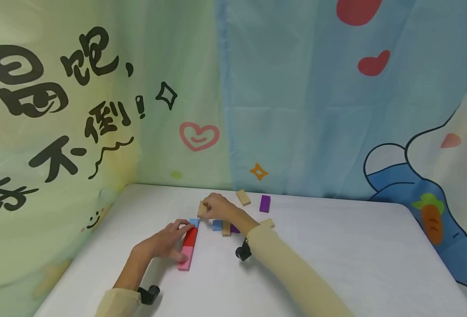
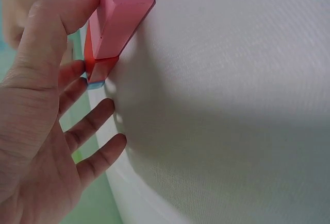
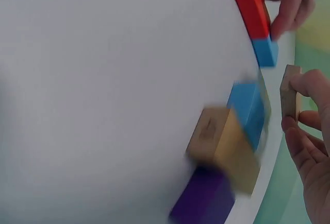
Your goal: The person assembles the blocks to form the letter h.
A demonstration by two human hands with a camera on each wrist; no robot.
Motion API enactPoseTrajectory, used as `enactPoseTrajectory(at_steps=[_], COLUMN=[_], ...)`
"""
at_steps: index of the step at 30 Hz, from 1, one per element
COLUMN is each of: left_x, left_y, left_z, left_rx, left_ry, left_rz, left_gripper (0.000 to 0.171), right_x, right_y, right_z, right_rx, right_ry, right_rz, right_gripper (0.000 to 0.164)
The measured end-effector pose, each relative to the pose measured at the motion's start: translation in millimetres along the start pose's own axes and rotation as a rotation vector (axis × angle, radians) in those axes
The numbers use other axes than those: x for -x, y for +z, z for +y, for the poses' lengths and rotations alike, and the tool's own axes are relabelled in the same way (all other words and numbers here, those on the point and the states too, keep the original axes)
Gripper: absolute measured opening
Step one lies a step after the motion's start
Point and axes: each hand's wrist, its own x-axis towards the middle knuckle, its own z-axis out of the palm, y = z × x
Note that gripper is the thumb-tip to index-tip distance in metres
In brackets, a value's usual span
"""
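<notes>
A pink block (image 1: 184, 265), a red block (image 1: 191, 237) and a light blue block (image 1: 194, 222) lie end to end in a row on the white table. My left hand (image 1: 163, 242) is spread along this row; its thumb touches the pink block, and the fingertips reach the red and blue end. Just past the blue end, my right hand (image 1: 219, 208) pinches a plain wooden block (image 3: 290, 94) between thumb and fingers. Whether that block touches the table cannot be told.
Below the right hand, a blue block (image 1: 216, 225), a wooden block (image 1: 226, 229) and a purple block (image 1: 235, 229) sit side by side. Farther back lie a wooden block (image 1: 243, 197) and a purple block (image 1: 265, 204). Another wooden block (image 1: 268, 223) is partly behind the right sleeve. Printed curtains (image 1: 281, 132) border the table.
</notes>
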Motion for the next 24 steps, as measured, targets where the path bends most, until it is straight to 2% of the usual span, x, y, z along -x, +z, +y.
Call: enactPoseTrajectory(at_steps=[3,7,12,19,23,24], left_x=[-1.3,-1.4,0.4,2.4,1.7,1.4], left_y=[0.4,0.8,-0.2,0.5,0.0,-0.2], left_z=[0.9,0.6,0.7,0.7,0.0,-0.2], left_rx=[0.006,0.009,0.017,0.032,0.029,0.027], left_ry=[0.006,-0.003,-0.001,0.004,0.0,0.001], left_rz=[0.004,0.002,0.004,0.005,0.004,0.004], left_gripper=[0.09,0.091,0.091,0.089,0.089,0.089], right_x=[-7.7,-14.8,-20.3,-21.3,-18.1,-16.9], right_y=[3.8,9.1,18.3,24.5,23.0,22.8], right_z=[-9.0,-15.8,-17.2,-17.1,-19.2,-19.2], right_rx=[0.039,0.037,0.064,0.128,0.14,0.149], right_ry=[0.018,0.036,0.034,0.038,0.01,-0.001], right_rz=[-0.011,-0.017,-0.009,-0.023,-0.017,-0.021], right_gripper=[0.031,0.025,0.024,0.022,0.006,0.012])
